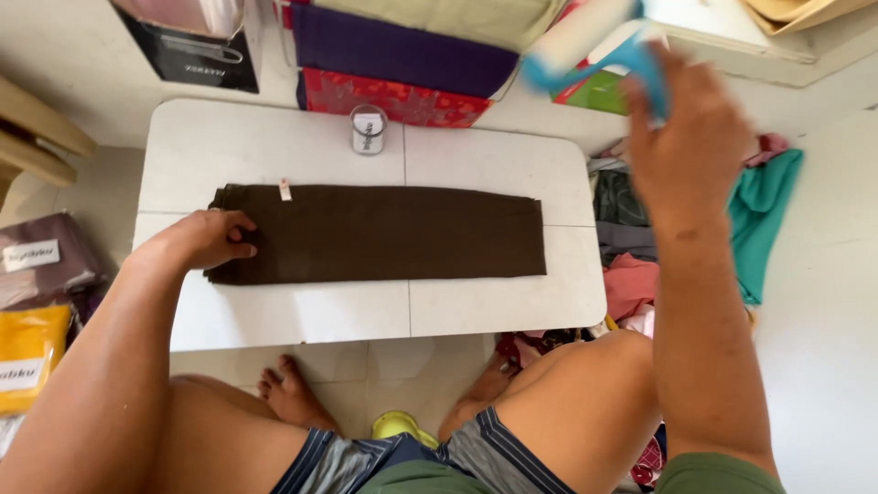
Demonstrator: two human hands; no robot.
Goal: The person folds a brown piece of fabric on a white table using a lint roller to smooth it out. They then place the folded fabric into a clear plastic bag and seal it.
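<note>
The left hand lies palm down on the left end of a folded dark brown cloth, fingers loosely curled and pressing the fabric, grasping nothing. The cloth stretches left to right across the middle of the white surface, with a small pale tag at its far edge near the left end.

The right hand is raised above the right side of the scene, clenched around the blue handle of a lint roller. The roller is blurred; its white drum points up and left, and its top is cut off by the frame edge.

At the far edge of the surface stands a small clear jar with a white label. Beyond it, on the floor, lie flat packages stacked together: a red patterned one, a purple one and an olive one, partly cut off. A black box sits at the far left. On the left, a plastic-wrapped mauve package and a yellow one each carry a white rectangular label. To the right of the surface lies a heap of clothes, among them a teal garment; much of the heap is hidden behind the right arm.
</note>
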